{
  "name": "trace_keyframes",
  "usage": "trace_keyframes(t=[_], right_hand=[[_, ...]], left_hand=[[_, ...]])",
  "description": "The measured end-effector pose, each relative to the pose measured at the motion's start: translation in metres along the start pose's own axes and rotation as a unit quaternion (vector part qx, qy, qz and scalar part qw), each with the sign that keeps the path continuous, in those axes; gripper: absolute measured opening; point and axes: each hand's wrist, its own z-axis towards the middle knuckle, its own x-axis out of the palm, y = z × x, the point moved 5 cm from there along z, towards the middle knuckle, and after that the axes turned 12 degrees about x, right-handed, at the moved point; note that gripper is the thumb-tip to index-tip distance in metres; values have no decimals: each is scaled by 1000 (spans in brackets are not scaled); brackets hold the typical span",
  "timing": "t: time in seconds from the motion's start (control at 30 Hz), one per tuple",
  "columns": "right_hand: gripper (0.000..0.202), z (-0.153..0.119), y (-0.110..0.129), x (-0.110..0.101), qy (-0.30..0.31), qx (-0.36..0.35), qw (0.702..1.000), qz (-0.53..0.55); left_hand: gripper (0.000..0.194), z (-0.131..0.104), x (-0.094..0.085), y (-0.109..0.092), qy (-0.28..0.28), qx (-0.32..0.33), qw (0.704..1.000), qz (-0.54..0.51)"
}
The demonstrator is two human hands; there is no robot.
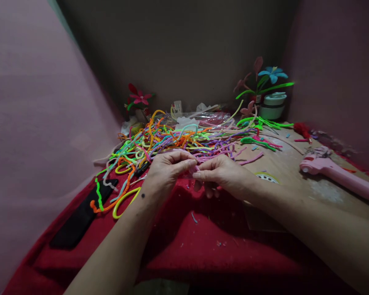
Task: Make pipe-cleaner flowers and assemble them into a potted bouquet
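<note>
My left hand (172, 165) and my right hand (217, 173) meet over the front of the table, thumbs and forefingers closed in a pinch. Between the fingertips shows a small piece of pink pipe cleaner (196, 168), mostly covered by the fingers. Both hands grip it. Right behind the hands lies a big tangled heap of pipe cleaners (184, 141) in orange, purple, green, pink and yellow. Yellow-handled scissors (126, 203) rest partly under the heap, left of my left hand.
A pink glue gun (341, 174) lies on the cardboard (322, 200) at right. A black flat object (80, 219) is at left on the red cloth (203, 241). Pipe-cleaner flowers, one blue (273, 75), one red-pink (140, 97), stand at the back near a pale container (273, 107).
</note>
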Motion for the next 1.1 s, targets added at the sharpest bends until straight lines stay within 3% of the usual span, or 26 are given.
trace_keyframes(t=[0.3,0.43,0.67,0.8,0.93,1.0,1.1], right_hand=[[21,5,-9,2,21,-5,995,96],[21,4,-10,3,16,-2,997,74],[24,3,-7,1,46,-12,994,102],[24,5,-8,0,32,-17,996,80],[27,4,-8,1,26,-28,996,81],[25,3,-6,0,10,-25,996,79],[23,0,-3,-1,-25,-24,997,67]], left_hand=[[14,-4,1,-3,-93,80,987,99],[18,-6,2,-9,-82,98,974,187],[16,-4,1,-11,-58,74,985,148],[16,-8,4,-9,-53,103,979,169],[15,-12,4,-12,-85,150,965,199],[16,-11,3,-12,-86,135,971,180],[19,-5,4,-4,-21,42,996,73]])
